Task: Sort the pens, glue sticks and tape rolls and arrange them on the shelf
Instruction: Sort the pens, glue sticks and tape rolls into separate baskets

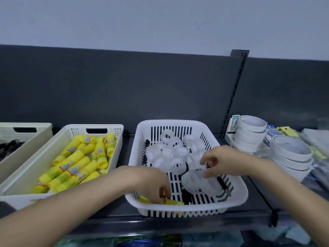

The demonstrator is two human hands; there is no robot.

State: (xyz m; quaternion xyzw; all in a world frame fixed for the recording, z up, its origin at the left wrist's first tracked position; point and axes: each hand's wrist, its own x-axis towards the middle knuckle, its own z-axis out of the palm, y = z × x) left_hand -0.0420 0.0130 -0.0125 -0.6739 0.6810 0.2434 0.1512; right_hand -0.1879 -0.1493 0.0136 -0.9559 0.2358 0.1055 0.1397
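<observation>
A pale, bluish-white wall point(160, 20) fills the upper part of the view. Below it stands a dark grey back panel point(124, 86), ending at a slotted metal upright point(233, 97) that leans slightly. A second dark panel point(288, 86) continues to the right. A dark shelf point(178, 221) runs along the bottom. The light is soft and even.

A shop: slotted display shelving point(231, 97) stocked with glue sticks point(74, 163).

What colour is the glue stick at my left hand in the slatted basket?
Yellow; the glue stick by the left hand shows best in the head view.
</observation>
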